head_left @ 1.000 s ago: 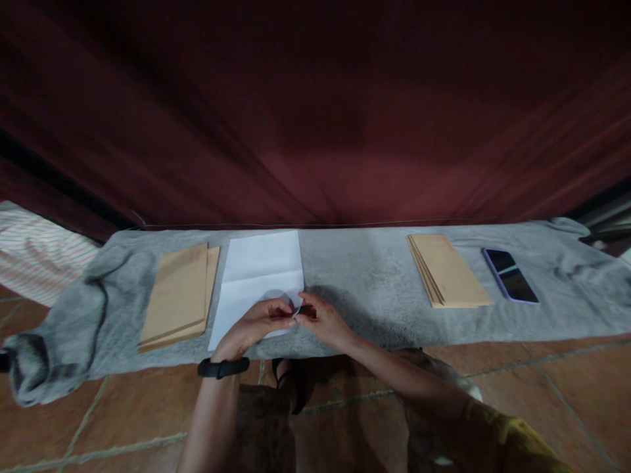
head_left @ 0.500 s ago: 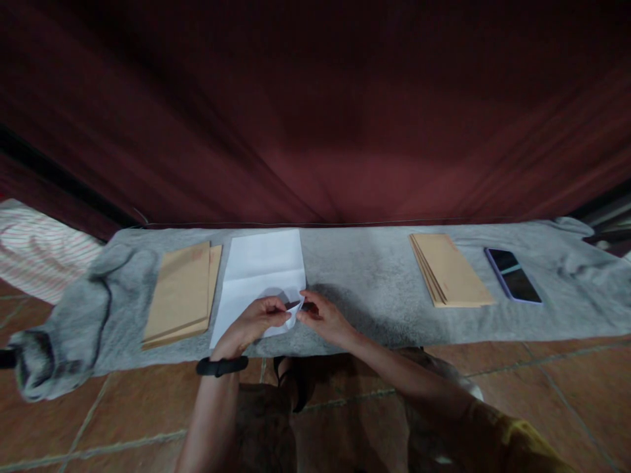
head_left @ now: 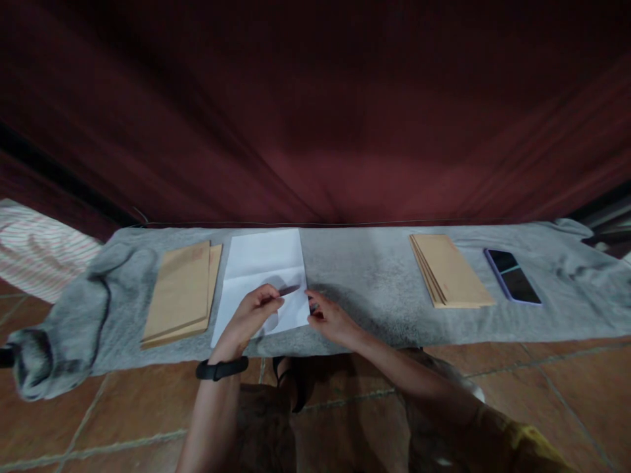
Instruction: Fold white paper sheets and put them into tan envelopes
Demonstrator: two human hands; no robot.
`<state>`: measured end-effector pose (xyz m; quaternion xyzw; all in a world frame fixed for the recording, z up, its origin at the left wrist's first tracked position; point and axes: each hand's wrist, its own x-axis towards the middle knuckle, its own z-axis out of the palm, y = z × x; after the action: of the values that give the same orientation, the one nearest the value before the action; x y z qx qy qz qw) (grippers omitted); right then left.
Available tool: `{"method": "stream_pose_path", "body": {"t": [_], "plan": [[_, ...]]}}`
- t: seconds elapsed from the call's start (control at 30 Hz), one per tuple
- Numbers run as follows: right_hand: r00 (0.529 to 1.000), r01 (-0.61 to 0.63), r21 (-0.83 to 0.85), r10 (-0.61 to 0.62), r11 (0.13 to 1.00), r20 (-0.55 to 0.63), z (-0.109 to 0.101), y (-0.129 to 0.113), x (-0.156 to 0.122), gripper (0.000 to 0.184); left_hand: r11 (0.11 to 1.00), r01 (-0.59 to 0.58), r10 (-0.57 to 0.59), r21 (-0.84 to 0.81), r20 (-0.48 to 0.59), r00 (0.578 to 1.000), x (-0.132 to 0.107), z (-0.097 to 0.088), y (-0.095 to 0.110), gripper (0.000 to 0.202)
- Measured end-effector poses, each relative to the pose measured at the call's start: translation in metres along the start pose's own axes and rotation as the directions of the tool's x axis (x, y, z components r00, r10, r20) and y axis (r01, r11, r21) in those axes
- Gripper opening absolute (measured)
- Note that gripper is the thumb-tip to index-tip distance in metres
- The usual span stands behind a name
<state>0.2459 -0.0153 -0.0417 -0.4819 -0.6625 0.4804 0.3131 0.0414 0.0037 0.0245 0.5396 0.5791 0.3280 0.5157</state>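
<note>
A white sheet of paper [head_left: 263, 253] with a crease across it lies flat on the grey cloth. Over its lower half is my left hand [head_left: 254, 314], thumb and fingers closed on a thin, dark purplish strip [head_left: 289, 290] that points right; its exact kind is unclear. By the sheet's right edge rests my right hand [head_left: 331, 318], its thumb and forefinger apart, with a dark patch between them that I cannot make out.
Brown envelopes [head_left: 180, 286] lie stacked to the left of the sheet, and another stack of brown envelopes [head_left: 448, 269] lies to the right. Beyond that is a phone [head_left: 513, 276]. A grey cloth [head_left: 365, 263] covers the narrow surface; a dark red curtain [head_left: 320, 177] hangs behind.
The sheet's lower right corner, lifted between both hands before, now lies down. My right hand has parted from it slightly to the right, and my left hand has moved a little up and left.
</note>
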Motion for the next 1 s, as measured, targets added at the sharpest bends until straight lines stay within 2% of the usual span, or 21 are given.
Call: {"method": "stream_pose_path", "body": {"t": [0.13, 0.3, 0.43, 0.6, 0.7, 0.8, 0.9, 1.0], "plan": [[0.997, 0.040, -0.090, -0.045, 0.995, -0.063, -0.001, 0.002, 0.001, 0.048, 0.998, -0.046, 0.044, -0.037, -0.037, 0.998, -0.002, 0.006, 0.008, 0.022], [0.997, 0.033, -0.123, -0.041, 0.992, -0.064, 0.000, 0.007, 0.004, 0.052, 0.993, -0.078, 0.071, -0.084, -0.084, 0.994, -0.003, 0.010, 0.014, 0.023], [0.998, 0.021, -0.172, -0.032, 0.985, -0.061, -0.001, 0.008, 0.005, 0.043, 0.986, -0.112, 0.097, -0.121, -0.123, 0.988, -0.003, 0.010, 0.014, 0.020], [0.998, -0.006, -0.179, -0.005, 0.984, -0.061, -0.005, 0.006, 0.004, 0.043, 0.979, -0.132, 0.112, -0.155, -0.132, 0.985, -0.003, 0.011, 0.013, 0.018], [0.996, -0.075, -0.029, 0.073, 0.997, -0.051, -0.008, 0.003, 0.005, 0.031, 0.976, -0.129, 0.114, -0.176, -0.095, 0.989, -0.004, 0.019, 0.018, 0.020], [0.976, -0.194, 0.285, 0.213, 0.939, -0.038, -0.016, -0.001, 0.007, 0.019, 0.980, -0.109, 0.113, -0.168, 0.015, 0.993, -0.006, 0.037, 0.025, 0.022], [0.961, -0.218, 0.471, 0.272, 0.855, -0.049, -0.030, -0.005, 0.008, 0.026, 0.982, -0.154, 0.169, -0.114, 0.140, 0.976, -0.009, 0.059, 0.030, 0.021], [0.940, -0.241, 0.603, 0.338, 0.760, -0.051, -0.047, -0.005, 0.007, 0.038, 0.974, -0.220, 0.228, -0.060, 0.190, 0.955, -0.010, 0.079, 0.032, 0.015]]}}
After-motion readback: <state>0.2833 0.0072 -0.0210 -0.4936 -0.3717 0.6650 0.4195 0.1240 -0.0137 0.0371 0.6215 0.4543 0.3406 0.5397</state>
